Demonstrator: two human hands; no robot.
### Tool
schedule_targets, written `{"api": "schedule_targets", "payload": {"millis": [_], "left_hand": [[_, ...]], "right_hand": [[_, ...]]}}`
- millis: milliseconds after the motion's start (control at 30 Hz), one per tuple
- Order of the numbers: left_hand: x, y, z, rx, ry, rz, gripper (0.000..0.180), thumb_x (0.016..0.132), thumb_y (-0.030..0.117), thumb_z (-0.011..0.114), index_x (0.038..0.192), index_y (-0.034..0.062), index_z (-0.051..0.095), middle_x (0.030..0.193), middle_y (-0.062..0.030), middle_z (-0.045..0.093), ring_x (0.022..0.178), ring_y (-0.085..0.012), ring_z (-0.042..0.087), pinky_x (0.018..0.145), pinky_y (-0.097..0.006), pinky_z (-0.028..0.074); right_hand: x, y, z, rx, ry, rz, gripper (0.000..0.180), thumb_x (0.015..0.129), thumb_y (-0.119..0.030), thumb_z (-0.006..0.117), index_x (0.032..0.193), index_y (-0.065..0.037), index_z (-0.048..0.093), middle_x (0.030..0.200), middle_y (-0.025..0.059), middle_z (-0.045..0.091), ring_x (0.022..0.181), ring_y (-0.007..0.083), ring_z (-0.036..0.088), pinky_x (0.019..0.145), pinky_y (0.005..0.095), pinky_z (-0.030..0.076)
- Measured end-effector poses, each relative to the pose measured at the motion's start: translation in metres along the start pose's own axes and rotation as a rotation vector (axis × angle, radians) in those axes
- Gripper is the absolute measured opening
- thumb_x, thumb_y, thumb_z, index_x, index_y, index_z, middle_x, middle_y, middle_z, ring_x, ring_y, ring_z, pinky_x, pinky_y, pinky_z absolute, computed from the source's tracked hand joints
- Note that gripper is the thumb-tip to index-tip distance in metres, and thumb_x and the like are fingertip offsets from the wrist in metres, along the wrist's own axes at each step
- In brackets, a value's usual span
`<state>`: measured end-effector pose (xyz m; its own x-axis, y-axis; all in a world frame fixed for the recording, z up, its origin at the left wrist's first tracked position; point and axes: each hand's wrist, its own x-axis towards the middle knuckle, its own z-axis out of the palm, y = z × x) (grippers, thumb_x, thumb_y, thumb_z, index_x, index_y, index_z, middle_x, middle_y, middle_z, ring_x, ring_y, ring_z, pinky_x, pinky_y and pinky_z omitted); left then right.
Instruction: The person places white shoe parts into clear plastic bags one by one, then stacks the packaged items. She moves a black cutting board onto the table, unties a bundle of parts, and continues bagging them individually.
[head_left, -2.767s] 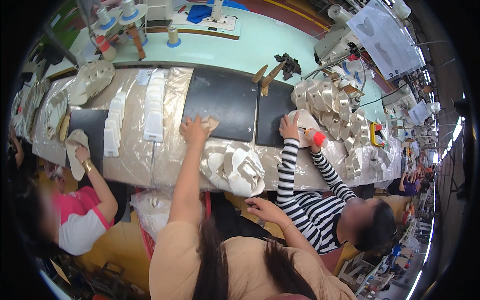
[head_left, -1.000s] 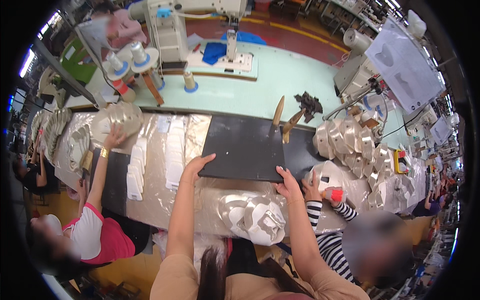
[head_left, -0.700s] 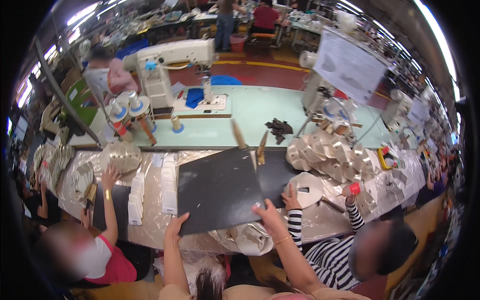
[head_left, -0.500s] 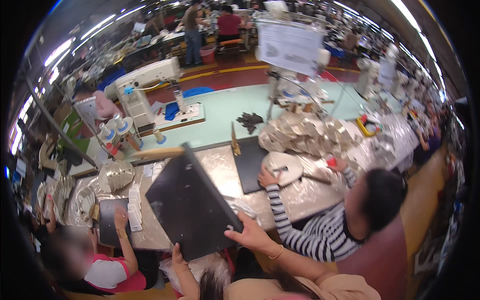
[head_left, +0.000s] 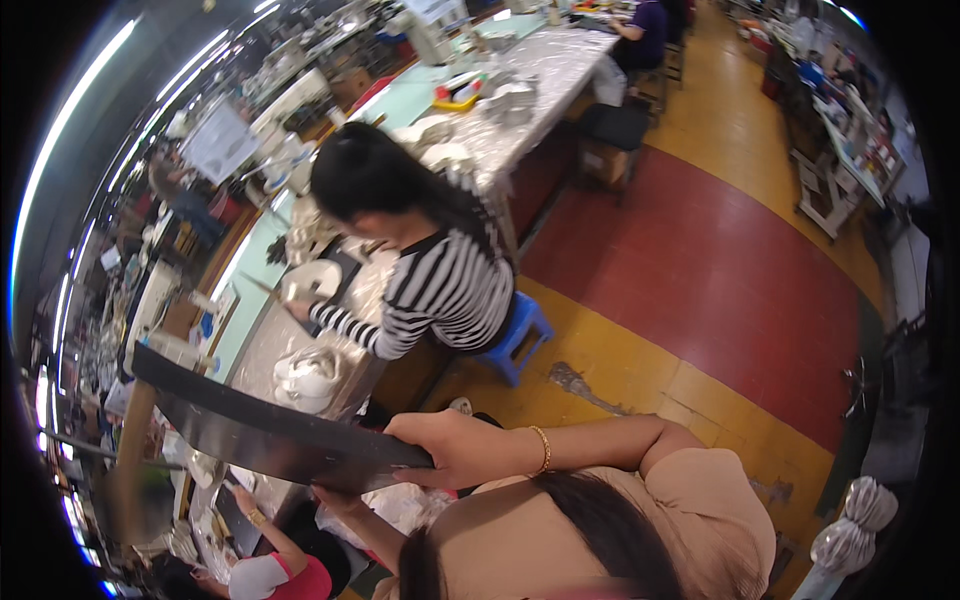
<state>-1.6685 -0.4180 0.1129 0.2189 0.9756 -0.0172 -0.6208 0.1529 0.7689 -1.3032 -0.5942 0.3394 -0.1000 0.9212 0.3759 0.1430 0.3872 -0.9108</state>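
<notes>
Both of my hands hold a thick black board [head_left: 270, 430], tilted so that one long edge faces up. My right hand [head_left: 460, 450] grips its near end, thumb on the edge, with a gold bracelet at the wrist. Lower down, my left hand [head_left: 345, 503] holds the underside; its fingers are partly hidden by the board. A blurred tan wooden piece [head_left: 132, 450] sticks out below the board's far end, and where it is held or resting is hidden.
To the right of the board, a co-worker in a striped top [head_left: 450, 285] sits on a blue stool [head_left: 520, 335] at the plastic-covered table [head_left: 255, 345]. A white bundle [head_left: 308, 378] lies on that table. Another co-worker in pink and white [head_left: 280, 577] sits lower left. Red and yellow floor [head_left: 690, 280] stretches right.
My view has swung to the right, toward the aisle. The black board has turned from showing its broad face to nearly edge-on, still in both hands.
</notes>
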Motion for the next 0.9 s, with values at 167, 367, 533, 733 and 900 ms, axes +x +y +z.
{"api": "schedule_targets", "payload": {"millis": [167, 367, 533, 733, 900], "left_hand": [[-0.005, -0.007, 0.121, 0.13, -0.148, 0.006, 0.073, 0.086, 0.053, 0.067, 0.134, 0.0009, 0.05, 0.128, -0.0157, 0.059, 0.116, -0.0351, 0.057, 0.1, -0.052, 0.047], [0.047, -0.033, 0.323, 0.479, -0.4, 0.061, 0.075, 0.082, 0.034, 0.077, 0.14, -0.0007, 0.044, 0.132, -0.0172, 0.056, 0.116, -0.0327, 0.058, 0.098, -0.048, 0.049], [0.071, -0.155, 0.512, 0.707, -0.6, -0.12, 0.061, 0.077, 0.02, 0.08, 0.125, -0.0073, 0.056, 0.112, -0.0148, 0.065, 0.098, -0.0257, 0.065, 0.085, -0.034, 0.052], [0.059, -0.414, 0.703, 1.005, -0.928, -0.886, 0.048, 0.083, 0.026, 0.079, 0.114, -0.0069, 0.065, 0.102, -0.0117, 0.071, 0.084, -0.0217, 0.068, 0.079, -0.033, 0.054], [-0.022, -0.581, 0.776, 1.153, -1.069, -1.347, 0.042, 0.089, 0.024, 0.073, 0.112, -0.0096, 0.064, 0.104, -0.0146, 0.071, 0.087, -0.0223, 0.07, 0.081, -0.033, 0.057]], "right_hand": [[-0.079, -0.037, -0.076, -0.101, 0.19, -0.016, 0.041, 0.088, -0.025, 0.072, 0.112, 0.0, 0.049, 0.084, 0.0181, 0.062, 0.077, 0.0337, 0.065, 0.068, 0.0394, 0.05], [-0.155, -0.036, -0.168, 0.005, 0.644, 0.024, 0.046, 0.093, -0.03, 0.068, 0.118, -0.002, 0.041, 0.081, 0.0151, 0.062, 0.071, 0.0263, 0.064, 0.066, 0.0367, 0.05], [-0.218, 0.024, -0.283, 0.391, 1.106, 0.078, 0.045, 0.094, -0.033, 0.068, 0.119, -0.002, 0.049, 0.092, 0.0056, 0.063, 0.076, 0.0098, 0.06, 0.062, 0.0264, 0.05], [-0.368, 0.103, -0.44, 0.512, 1.669, 0.47, 0.039, 0.092, -0.026, 0.07, 0.116, 0.004, 0.06, 0.098, 0.0104, 0.069, 0.083, 0.0184, 0.066, 0.074, 0.0331, 0.055], [-0.511, 0.121, -0.474, 0.569, 1.945, 0.727, 0.037, 0.092, -0.023, 0.069, 0.112, 0.008, 0.064, 0.098, 0.0126, 0.07, 0.082, 0.02, 0.068, 0.073, 0.0343, 0.055]]}}
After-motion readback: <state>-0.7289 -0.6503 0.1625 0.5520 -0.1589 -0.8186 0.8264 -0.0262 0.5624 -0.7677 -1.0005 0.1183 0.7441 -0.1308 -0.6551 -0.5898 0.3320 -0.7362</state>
